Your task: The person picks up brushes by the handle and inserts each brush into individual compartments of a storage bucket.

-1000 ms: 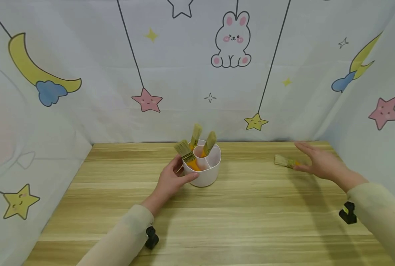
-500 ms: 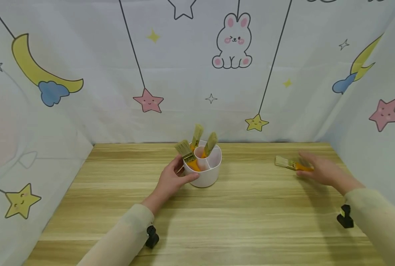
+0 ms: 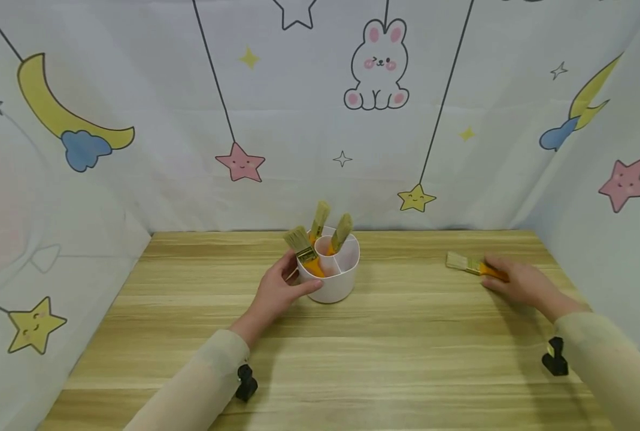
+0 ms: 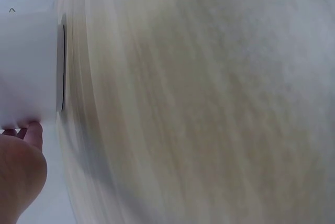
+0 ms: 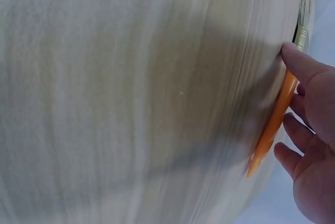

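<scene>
A white divided holder (image 3: 334,288) stands upright on the table with three paintbrushes in it, bristles up. The widest paintbrush (image 3: 305,250) leans left over the rim. My left hand (image 3: 281,284) grips the holder's left side, thumb across its front and fingers round the back; in the left wrist view the fingertips touch the white wall (image 4: 29,72). Off to the right, another paintbrush (image 3: 465,264) lies on the table, bristles pointing left. My right hand (image 3: 524,282) pinches its orange handle (image 5: 277,111) between thumb and fingers near the metal band.
The wood-grain table (image 3: 395,359) reaches back to a white curtain (image 3: 309,108) printed with stars, moons and a rabbit. Curtain panels also close off the left and right sides. A black wrist camera (image 3: 555,357) sits at the right sleeve, another black camera (image 3: 246,383) at the left.
My right hand has come down from above the brush's handle, and its spread thumb and fingers have closed on it. The left hand and the holder have stayed in place.
</scene>
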### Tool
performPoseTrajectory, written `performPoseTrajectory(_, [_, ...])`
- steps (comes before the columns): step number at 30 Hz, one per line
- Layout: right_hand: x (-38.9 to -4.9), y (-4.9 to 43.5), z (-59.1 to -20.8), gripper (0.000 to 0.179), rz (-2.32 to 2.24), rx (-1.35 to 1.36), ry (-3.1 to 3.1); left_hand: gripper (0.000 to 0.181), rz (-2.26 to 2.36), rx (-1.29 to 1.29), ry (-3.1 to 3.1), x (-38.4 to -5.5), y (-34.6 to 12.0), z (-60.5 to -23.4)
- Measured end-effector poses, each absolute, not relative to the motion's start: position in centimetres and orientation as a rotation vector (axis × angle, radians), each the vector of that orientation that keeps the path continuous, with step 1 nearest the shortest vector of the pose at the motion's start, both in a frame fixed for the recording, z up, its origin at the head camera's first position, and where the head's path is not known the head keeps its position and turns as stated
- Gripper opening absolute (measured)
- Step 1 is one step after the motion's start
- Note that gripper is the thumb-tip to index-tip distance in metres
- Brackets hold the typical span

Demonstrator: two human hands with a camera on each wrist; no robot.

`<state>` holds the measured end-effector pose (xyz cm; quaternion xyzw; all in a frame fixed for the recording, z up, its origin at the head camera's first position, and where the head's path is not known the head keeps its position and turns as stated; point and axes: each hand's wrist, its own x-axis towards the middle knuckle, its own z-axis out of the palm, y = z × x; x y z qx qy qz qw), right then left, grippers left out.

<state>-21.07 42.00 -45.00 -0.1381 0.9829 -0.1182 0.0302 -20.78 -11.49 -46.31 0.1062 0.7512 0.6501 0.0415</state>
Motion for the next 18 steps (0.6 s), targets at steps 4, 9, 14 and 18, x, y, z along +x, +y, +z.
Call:
performPoseTrajectory(4, [-20.8,41.8,-44.9,0.067,-0.379,-0.384,3.025,0.094,1.988,0.321,2.295,-20.8,-11.6,-46.3])
performPoseTrajectory(9, [-20.6,41.5,-45.2,0.062,-0.378,-0.399,3.081,0.094,1.983,0.309,2.295,-20.7,-11.6,-46.2])
performPoseTrajectory(14, [-20.4,41.4,-45.7,0.052,-0.379,-0.466,3.167,0.092,1.979,0.324,2.301,-20.8,-11.6,-46.4])
performPoseTrajectory(18, [-20.5,41.5,-46.2,0.046,-0.353,-0.493,3.215,0.091,1.988,0.341,2.296,-20.8,-11.7,-46.5])
